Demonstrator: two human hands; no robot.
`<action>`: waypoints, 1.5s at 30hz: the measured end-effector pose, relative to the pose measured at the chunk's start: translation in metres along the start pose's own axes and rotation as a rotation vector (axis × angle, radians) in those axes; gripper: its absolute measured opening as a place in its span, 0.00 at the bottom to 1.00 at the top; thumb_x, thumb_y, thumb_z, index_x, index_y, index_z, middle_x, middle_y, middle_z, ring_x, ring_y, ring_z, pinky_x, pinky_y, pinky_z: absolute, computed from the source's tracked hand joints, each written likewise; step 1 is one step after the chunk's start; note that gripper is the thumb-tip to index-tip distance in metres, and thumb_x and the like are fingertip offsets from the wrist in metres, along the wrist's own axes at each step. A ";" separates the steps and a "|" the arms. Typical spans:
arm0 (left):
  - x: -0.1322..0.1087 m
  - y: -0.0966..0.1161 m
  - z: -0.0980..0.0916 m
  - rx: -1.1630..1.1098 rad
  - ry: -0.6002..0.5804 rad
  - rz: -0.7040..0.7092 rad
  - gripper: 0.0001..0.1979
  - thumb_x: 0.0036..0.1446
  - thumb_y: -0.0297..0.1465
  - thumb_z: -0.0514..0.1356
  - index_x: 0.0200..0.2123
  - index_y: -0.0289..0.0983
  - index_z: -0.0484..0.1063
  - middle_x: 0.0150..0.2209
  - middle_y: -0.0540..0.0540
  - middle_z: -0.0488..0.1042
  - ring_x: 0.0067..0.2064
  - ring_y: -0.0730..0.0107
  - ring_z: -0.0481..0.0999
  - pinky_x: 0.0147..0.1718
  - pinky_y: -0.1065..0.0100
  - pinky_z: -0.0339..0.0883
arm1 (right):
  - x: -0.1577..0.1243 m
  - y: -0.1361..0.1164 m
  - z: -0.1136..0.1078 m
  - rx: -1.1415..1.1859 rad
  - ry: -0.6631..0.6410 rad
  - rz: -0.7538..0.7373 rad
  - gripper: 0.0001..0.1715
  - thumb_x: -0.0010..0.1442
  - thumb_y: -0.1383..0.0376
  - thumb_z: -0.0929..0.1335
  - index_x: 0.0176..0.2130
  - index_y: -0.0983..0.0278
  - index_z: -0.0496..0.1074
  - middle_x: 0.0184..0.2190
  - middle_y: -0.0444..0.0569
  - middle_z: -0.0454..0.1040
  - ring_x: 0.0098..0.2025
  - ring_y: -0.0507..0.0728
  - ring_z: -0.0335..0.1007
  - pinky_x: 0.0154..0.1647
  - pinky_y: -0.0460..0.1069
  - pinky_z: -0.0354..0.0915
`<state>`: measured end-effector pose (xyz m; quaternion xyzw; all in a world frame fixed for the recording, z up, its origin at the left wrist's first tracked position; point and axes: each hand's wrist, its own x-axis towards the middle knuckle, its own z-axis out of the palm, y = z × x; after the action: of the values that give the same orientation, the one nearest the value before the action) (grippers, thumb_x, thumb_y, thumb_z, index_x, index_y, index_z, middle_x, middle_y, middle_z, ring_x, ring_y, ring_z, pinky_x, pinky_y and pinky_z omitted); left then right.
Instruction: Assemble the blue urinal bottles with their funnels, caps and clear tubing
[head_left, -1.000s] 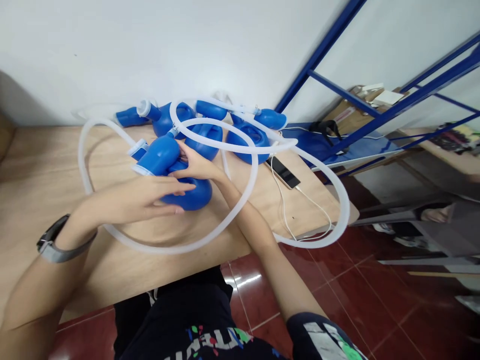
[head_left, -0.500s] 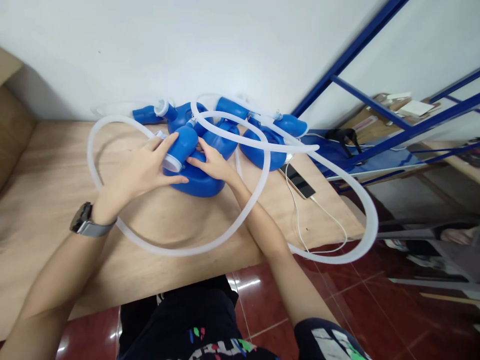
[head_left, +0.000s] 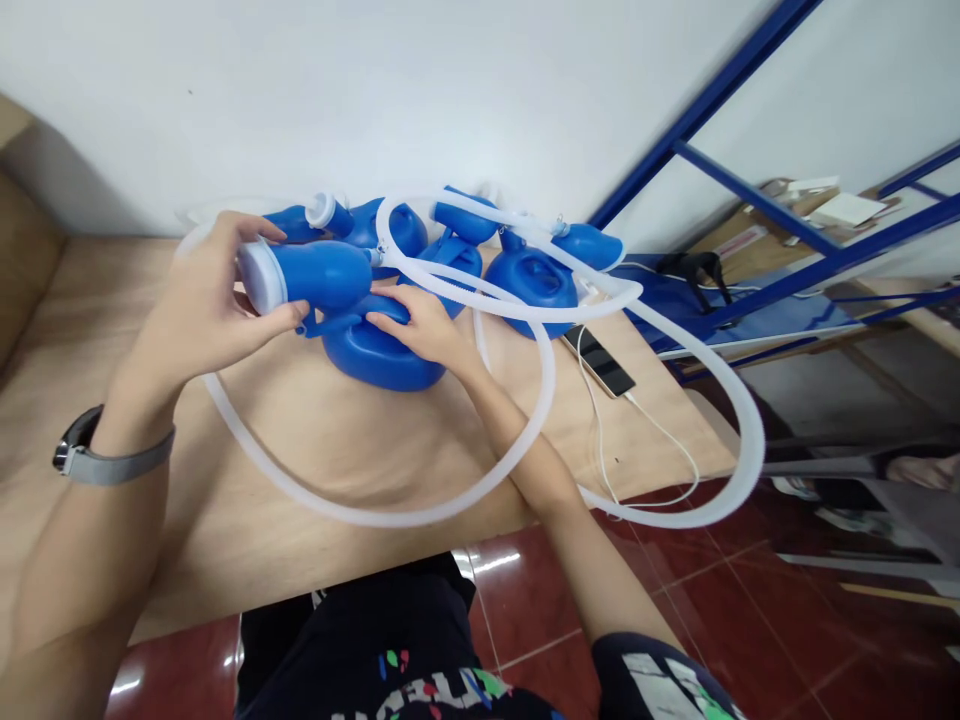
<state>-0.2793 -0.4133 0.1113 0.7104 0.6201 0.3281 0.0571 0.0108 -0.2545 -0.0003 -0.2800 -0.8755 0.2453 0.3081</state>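
Note:
My left hand (head_left: 196, 310) is wrapped round the white-rimmed mouth end of a blue plastic funnel piece (head_left: 307, 277), holding it sideways above the wooden table (head_left: 112, 500). My right hand (head_left: 420, 322) rests on the rounded blue bottle (head_left: 375, 355) just below it, fingers pressed on its top by the handle. A long translucent white hose (head_left: 420, 515) runs from the funnel piece in a wide loop over the table's front part. Behind lie more blue bottles (head_left: 529, 280) of the same kind, tangled with a second hose (head_left: 739, 400) that hangs past the table's right edge.
A phone (head_left: 598, 361) with a white charging cable (head_left: 600, 440) lies right of the bottles. A blue metal rack (head_left: 750, 180) stands at the right, with cardboard boxes (head_left: 757, 215) behind it. A white wall backs the table. Red floor tiles (head_left: 750, 630) lie below.
My left hand has lifted the funnel piece up and to the left, turning its white rim toward the left. The hose loop shifted with it. My right hand stayed on the bottle.

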 end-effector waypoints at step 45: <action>0.024 -0.010 0.033 -0.148 0.128 -0.430 0.07 0.71 0.32 0.67 0.49 0.38 0.82 0.31 0.50 0.83 0.28 0.63 0.81 0.50 0.52 0.86 | -0.017 -0.058 -0.031 -0.595 0.174 -0.074 0.49 0.74 0.42 0.77 0.83 0.58 0.74 0.65 0.58 0.87 0.56 0.70 0.90 0.57 0.58 0.85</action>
<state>-0.2694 -0.3786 0.0898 0.5334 0.7339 0.3973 0.1380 0.0236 -0.2993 0.0490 -0.3457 -0.8888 -0.0579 0.2954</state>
